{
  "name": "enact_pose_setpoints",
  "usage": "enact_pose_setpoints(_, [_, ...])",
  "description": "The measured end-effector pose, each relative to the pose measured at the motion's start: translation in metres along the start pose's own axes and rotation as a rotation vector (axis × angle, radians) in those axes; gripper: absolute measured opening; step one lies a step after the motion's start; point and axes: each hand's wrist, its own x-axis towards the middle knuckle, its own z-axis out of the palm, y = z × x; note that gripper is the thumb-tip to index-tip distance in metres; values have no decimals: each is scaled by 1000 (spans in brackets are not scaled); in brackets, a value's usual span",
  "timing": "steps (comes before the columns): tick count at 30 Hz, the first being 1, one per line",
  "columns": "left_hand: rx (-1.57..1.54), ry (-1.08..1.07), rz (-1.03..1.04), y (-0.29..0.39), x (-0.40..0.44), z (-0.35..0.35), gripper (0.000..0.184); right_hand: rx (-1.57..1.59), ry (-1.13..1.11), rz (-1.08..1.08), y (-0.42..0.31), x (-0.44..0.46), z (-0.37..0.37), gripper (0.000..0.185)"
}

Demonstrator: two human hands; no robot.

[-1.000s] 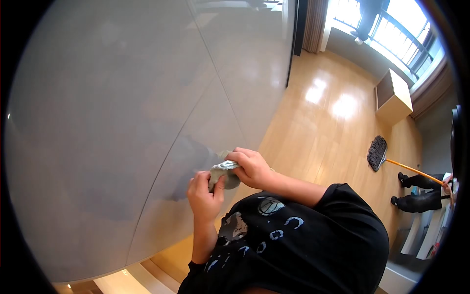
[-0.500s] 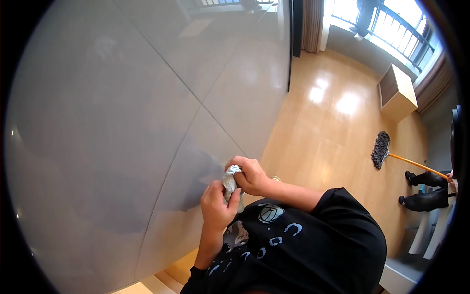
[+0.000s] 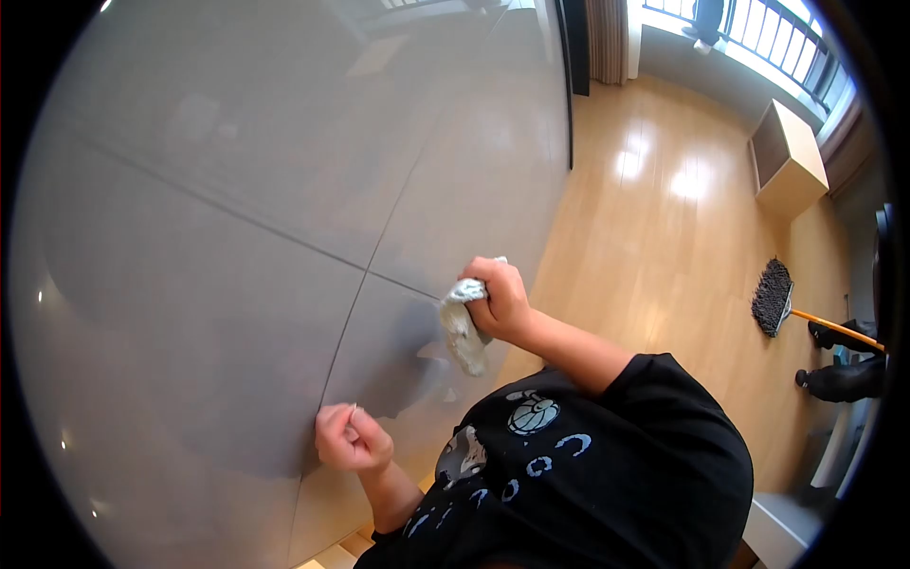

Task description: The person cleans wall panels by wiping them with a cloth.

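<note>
My right hand (image 3: 500,302) is wrapped around a crumpled whitish cloth (image 3: 463,339), whose loose end hangs below the fist. Lower and to the left, my left hand (image 3: 353,438) has its fingers curled in, and I see nothing held in it. Both hands are in front of a large glossy grey tiled surface (image 3: 237,313), crossed by dark seams. The left fist is close to one seam; whether it touches the surface I cannot tell. A shadow and a faint reflection show on the tiles between the hands.
Wooden flooring (image 3: 645,237) lies to the right. Another person's dark-clothed legs (image 3: 844,381) are at the right edge, beside a grey mop (image 3: 773,297) with an orange handle. Farther back stand an open wooden box (image 3: 791,166), a brown curtain (image 3: 607,43) and a railed window (image 3: 758,38).
My hands have come apart. The left one let go of the cloth and moved down-left, while the right one keeps the cloth, now hanging longer, slightly higher. The view has shifted a little.
</note>
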Motion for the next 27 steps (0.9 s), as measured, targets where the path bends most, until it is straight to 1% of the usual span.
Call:
enact_pose_setpoints(3, [16, 95, 287, 5, 1, -7, 8, -13, 59, -15, 0, 12, 1, 12])
enact_pose_setpoints(4, [154, 116, 302, 6, -3, -11, 11, -13, 83, -28, -1, 16, 3, 14])
enact_pose_setpoints(7, [359, 134, 488, 16, -9, -18, 12, -292, 166, -173, 1, 27, 8, 21])
enact_pose_setpoints(8, [450, 137, 499, 20, -12, -19, 14, -340, 228, -230, 1, 36, 7, 29])
enact_pose_setpoints(11, [450, 191, 540, 25, -18, -31, 14, -428, 263, -417, 5, 63, -2, 31])
enact_pose_setpoints(12, [469, 176, 546, 31, -17, -36, 14, -423, 279, -442, -3, 69, -7, 36])
enact_pose_setpoints(15, [498, 220, 540, 39, -10, -47, 15, -482, 391, -431, -23, 100, -20, 38])
enact_pose_setpoints(16, [504, 237, 523, 37, -7, -49, 15, -455, 439, -421, -31, 115, -20, 40])
enact_pose_setpoints(19, [562, 291, 509, 25, -11, -57, 14, -507, 567, -372, -44, 150, -18, 38])
enact_pose_setpoints(21, [555, 300, 517, 15, -25, -65, 14, -534, 576, -295, -46, 163, -24, 38])
enact_pose_setpoints(24, [544, 286, 495, 18, -38, -71, 15, -550, 564, -182, -37, 147, -32, 37])
enact_pose_setpoints(27, [558, 260, 467, 28, -45, -78, 15, -541, 550, -130, -20, 96, -24, 37])
